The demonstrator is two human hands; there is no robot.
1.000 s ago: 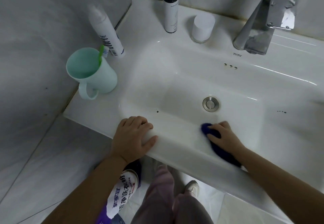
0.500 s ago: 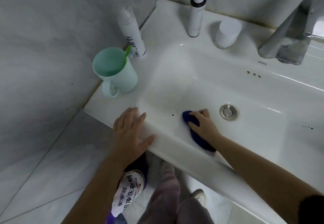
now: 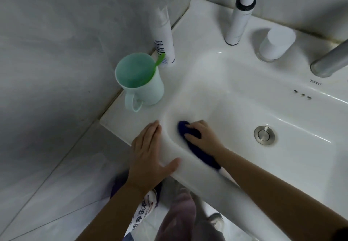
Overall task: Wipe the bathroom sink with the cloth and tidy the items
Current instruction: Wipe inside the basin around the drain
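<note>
Our right hand (image 3: 204, 137) presses a dark blue cloth (image 3: 195, 147) against the near-left inner wall of the white sink (image 3: 244, 97), fingers curled over it. Our left hand (image 3: 150, 152) lies flat and empty on the front rim. A mint mug (image 3: 143, 88) holding a green toothbrush (image 3: 159, 59) stands on the left ledge.

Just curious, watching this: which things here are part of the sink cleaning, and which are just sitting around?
In use now:
- blue cloth, pressed by the right hand
- sink
- left hand, braced on the front rim

Sitting around on the ledge, perhaps to tidy later:
- green mug holding a toothbrush
- white tube
- pump bottle
- white jar
</note>
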